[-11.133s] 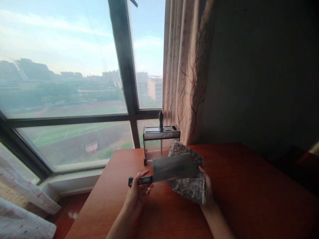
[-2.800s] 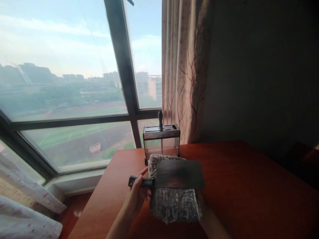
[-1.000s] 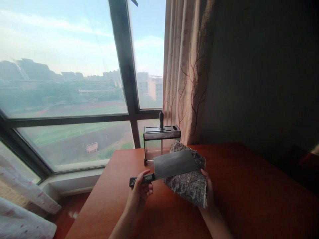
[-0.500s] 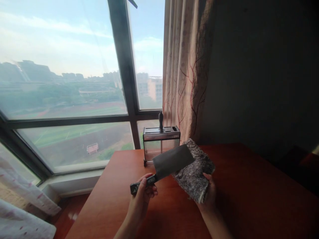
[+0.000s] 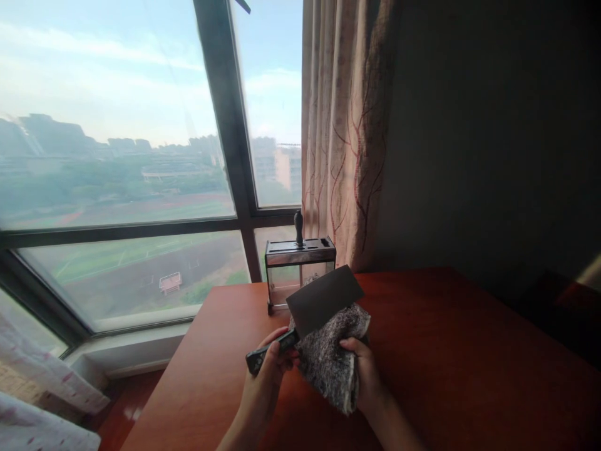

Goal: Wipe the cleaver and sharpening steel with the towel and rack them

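Your left hand (image 5: 265,382) has its fingers curled around the black handle of a cleaver (image 5: 323,297), the thumb lying along the grip. The cleaver is up over the table (image 5: 188,369), tilted, with its broad gray blade slanting up and to the right. Your right hand (image 5: 369,376) pinches a shaggy gray cloth (image 5: 328,363), thumb on the near face; you can't see how its other fingers sit behind the folds. The cloth bunches between your hands, mostly below and behind the blade, with a small tuft showing above the blade's upper edge. Beyond them, a clear-sided knife holder (image 5: 300,254) stands upright on the table, one black handle (image 5: 298,227) sticking up from its top, its lower right part hidden by the blade. A patterned curtain (image 5: 347,138) hangs behind it, beside the window (image 5: 117,125).
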Tool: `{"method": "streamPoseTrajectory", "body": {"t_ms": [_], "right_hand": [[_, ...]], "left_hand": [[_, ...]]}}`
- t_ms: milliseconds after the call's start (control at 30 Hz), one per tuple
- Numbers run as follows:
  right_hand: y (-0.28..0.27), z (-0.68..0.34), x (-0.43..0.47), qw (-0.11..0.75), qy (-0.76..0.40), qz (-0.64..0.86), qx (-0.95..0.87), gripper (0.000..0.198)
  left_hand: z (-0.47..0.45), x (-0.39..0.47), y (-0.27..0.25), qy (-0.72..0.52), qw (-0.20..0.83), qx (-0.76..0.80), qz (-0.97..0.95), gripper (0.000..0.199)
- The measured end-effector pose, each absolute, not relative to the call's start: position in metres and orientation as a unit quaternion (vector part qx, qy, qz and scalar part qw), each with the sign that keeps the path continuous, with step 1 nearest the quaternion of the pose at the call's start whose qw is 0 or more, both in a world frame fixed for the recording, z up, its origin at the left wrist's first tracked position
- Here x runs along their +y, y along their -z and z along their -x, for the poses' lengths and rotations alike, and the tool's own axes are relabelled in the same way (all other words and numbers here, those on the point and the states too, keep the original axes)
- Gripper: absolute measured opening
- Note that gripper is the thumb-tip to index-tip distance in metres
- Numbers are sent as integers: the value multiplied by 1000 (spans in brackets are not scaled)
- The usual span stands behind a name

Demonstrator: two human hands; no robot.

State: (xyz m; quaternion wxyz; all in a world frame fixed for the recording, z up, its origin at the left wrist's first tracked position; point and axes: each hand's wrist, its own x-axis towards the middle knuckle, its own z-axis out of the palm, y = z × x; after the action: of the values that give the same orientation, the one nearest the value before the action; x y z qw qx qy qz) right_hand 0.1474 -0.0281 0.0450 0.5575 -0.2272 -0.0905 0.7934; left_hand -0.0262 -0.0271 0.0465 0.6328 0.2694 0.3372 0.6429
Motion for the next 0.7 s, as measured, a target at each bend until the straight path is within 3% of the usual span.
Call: {"method": "streamPoseTrajectory", "body": {"t_ms": [133, 233, 367, 700], "right_hand": [[-44, -156, -23, 625, -740, 238, -70, 21], [-43, -162, -23, 649, -724, 221, -79, 28], [-47, -169, -27, 658, -719, 201, -95, 37], [-47, -166, -24, 657, -705, 244, -110, 26]], "left_hand": [[30, -26, -49, -653, 628, 325, -270, 39], [30, -25, -47, -650, 620, 334, -284, 45], [27, -26, -47, -635, 600, 364, -322, 50], [33, -29, -51, -635, 607, 350, -326, 43]]}}
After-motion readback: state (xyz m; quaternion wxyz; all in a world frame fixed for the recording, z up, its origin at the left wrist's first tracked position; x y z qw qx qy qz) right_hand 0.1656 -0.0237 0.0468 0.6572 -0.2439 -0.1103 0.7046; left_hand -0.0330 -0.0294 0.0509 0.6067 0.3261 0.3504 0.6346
